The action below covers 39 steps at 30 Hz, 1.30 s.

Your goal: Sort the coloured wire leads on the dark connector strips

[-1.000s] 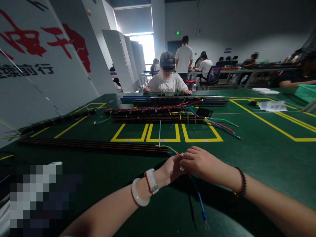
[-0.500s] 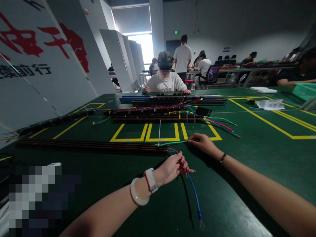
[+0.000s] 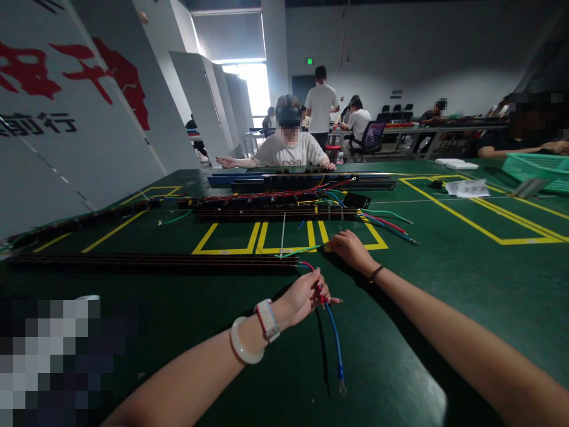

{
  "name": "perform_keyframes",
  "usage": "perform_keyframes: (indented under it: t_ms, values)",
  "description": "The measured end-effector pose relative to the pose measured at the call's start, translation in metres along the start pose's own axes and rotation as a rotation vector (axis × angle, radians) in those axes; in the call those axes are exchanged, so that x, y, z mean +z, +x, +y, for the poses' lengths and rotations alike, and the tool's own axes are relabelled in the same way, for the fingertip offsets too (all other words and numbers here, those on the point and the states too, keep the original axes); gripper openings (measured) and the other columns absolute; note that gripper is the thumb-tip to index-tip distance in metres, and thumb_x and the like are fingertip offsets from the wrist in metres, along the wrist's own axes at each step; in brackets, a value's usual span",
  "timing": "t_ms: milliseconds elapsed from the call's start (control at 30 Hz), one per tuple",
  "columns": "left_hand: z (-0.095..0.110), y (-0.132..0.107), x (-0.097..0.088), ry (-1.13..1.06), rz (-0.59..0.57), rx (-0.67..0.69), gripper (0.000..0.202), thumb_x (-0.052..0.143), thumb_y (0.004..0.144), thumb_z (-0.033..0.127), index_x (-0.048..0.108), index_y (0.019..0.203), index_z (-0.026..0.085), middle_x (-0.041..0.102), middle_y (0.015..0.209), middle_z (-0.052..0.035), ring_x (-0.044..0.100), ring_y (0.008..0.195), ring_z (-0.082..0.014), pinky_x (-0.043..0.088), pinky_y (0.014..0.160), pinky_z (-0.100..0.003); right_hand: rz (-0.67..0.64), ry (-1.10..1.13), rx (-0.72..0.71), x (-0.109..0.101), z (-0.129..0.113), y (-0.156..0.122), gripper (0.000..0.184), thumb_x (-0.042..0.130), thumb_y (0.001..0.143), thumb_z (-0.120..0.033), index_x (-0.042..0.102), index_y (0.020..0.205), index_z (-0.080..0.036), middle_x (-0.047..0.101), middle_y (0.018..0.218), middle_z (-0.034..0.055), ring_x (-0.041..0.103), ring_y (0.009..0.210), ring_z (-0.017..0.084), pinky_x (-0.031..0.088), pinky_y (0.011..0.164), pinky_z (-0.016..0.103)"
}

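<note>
My left hand [image 3: 307, 296] is closed around a red wire [image 3: 306, 264] and a blue wire [image 3: 334, 335]. The blue one hangs down past my fingers to a ring terminal [image 3: 342, 386]. My right hand [image 3: 349, 248] pinches the end of a green wire [image 3: 304, 248], which stretches away to the left. All three wires come out at the right end of a long dark bar assembly [image 3: 155, 263] lying on the table. A thin white cable tie [image 3: 283, 234] stands up near that end, beside the green wire.
Across the green table [image 3: 422, 296] lies a second bar assembly [image 3: 275, 212] with loose wires [image 3: 391, 227]. Yellow tape outlines [image 3: 448, 216] mark the surface. A co-worker [image 3: 291, 145] wearing a headset sits opposite. A green basket [image 3: 537, 169] and crumpled plastic [image 3: 467, 188] are at the right.
My right hand and the green wire's end have shifted slightly left and away from me. My left hand keeps its hold. The co-worker opposite has stretched an arm out sideways.
</note>
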<state>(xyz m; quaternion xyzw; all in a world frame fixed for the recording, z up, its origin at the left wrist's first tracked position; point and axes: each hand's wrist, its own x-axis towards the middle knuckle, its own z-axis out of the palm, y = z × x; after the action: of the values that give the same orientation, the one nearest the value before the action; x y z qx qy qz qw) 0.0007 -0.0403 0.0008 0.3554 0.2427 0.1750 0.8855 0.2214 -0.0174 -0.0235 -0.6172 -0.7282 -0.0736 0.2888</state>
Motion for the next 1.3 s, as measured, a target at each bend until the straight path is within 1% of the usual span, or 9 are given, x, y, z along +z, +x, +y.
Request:
perform_keyframes:
  t_ms: [133, 300, 433, 533, 700, 867, 1033, 1167, 1300]
  values:
    - [0.001, -0.001, 0.0, 0.005, 0.023, -0.016, 0.029, 0.036, 0.093, 0.035, 0.042, 0.074, 0.013, 0.048, 0.064, -0.0005, 0.051, 0.058, -0.0094, 0.048, 0.081, -0.038, 0.011, -0.032, -0.115, -0.013, -0.007, -0.013, 0.014, 0.06, 0.088, -0.028, 0.068, 0.092, -0.017, 0.057, 0.087, 0.0081, 0.049, 0.083, 0.02, 0.037, 0.076, 0.031]
    - [0.001, -0.001, 0.0, -0.045, 0.043, -0.015, 0.024, 0.036, 0.093, 0.03, 0.045, 0.081, 0.012, 0.053, 0.068, -0.0032, 0.057, 0.063, -0.0131, 0.047, 0.078, -0.035, 0.134, -0.061, -0.526, -0.043, -0.038, -0.032, 0.024, 0.046, 0.095, -0.03, 0.063, 0.102, -0.014, 0.058, 0.088, 0.0087, 0.049, 0.081, 0.019, 0.037, 0.078, 0.036]
    - [0.0, 0.003, -0.001, -0.12, 0.032, -0.033, 0.019, 0.04, 0.092, 0.028, 0.046, 0.083, 0.012, 0.054, 0.071, -0.0027, 0.056, 0.062, -0.0113, 0.047, 0.071, -0.03, 0.04, -0.127, -0.906, -0.052, -0.056, -0.037, 0.033, 0.045, 0.094, -0.038, 0.061, 0.109, -0.012, 0.06, 0.085, 0.0073, 0.051, 0.081, 0.019, 0.04, 0.079, 0.035]
    - [-0.002, 0.006, -0.003, -0.171, 0.011, -0.036, 0.017, 0.044, 0.091, 0.027, 0.044, 0.081, 0.013, 0.05, 0.068, 0.0004, 0.052, 0.057, -0.009, 0.046, 0.066, -0.028, -0.032, -0.171, -0.98, -0.051, -0.06, -0.037, 0.031, 0.047, 0.093, -0.033, 0.06, 0.112, -0.012, 0.061, 0.088, 0.0069, 0.053, 0.082, 0.018, 0.042, 0.08, 0.033]
    - [-0.001, 0.005, -0.003, -0.179, 0.044, -0.019, 0.018, 0.044, 0.091, 0.027, 0.045, 0.081, 0.012, 0.052, 0.069, -0.001, 0.053, 0.062, -0.0088, 0.045, 0.071, -0.027, -0.032, -0.102, -0.903, -0.044, -0.06, -0.037, 0.025, 0.044, 0.094, -0.02, 0.058, 0.113, -0.013, 0.061, 0.093, 0.0073, 0.053, 0.086, 0.018, 0.043, 0.082, 0.034]
    - [0.003, 0.0, -0.002, -0.179, -0.058, -0.022, 0.032, 0.03, 0.093, 0.032, 0.051, 0.09, 0.008, 0.058, 0.077, -0.0097, 0.06, 0.076, -0.0161, 0.046, 0.082, -0.036, 0.033, 0.212, -0.534, -0.04, -0.063, -0.033, 0.02, 0.041, 0.096, -0.02, 0.058, 0.102, -0.013, 0.06, 0.089, 0.0093, 0.053, 0.081, 0.016, 0.045, 0.074, 0.031]
    - [0.001, 0.001, -0.005, -0.098, -0.044, -0.049, 0.024, 0.032, 0.092, 0.025, 0.047, 0.08, 0.009, 0.057, 0.073, -0.0093, 0.062, 0.077, -0.0178, 0.044, 0.088, -0.042, -0.077, 0.36, -0.234, -0.043, -0.068, -0.022, 0.025, 0.037, 0.099, -0.026, 0.058, 0.094, -0.014, 0.059, 0.082, 0.007, 0.054, 0.075, 0.014, 0.043, 0.066, 0.025]
    - [-0.001, 0.002, -0.005, -0.041, -0.04, -0.019, 0.02, 0.033, 0.091, 0.02, 0.045, 0.077, 0.011, 0.054, 0.066, -0.0054, 0.062, 0.069, -0.0175, 0.046, 0.082, -0.039, -0.164, 0.26, -0.181, -0.048, -0.084, 0.002, 0.028, 0.037, 0.098, -0.029, 0.056, 0.086, -0.015, 0.058, 0.078, 0.0055, 0.052, 0.07, 0.014, 0.037, 0.062, 0.024]
    - [-0.001, 0.002, -0.006, -0.047, -0.011, -0.027, 0.021, 0.033, 0.091, 0.02, 0.043, 0.073, 0.012, 0.052, 0.064, -0.0047, 0.061, 0.064, -0.0171, 0.047, 0.076, -0.037, -0.179, -0.014, -0.234, -0.042, -0.108, 0.036, 0.03, 0.04, 0.098, -0.031, 0.054, 0.076, -0.015, 0.055, 0.068, 0.0039, 0.048, 0.061, 0.014, 0.026, 0.055, 0.026]
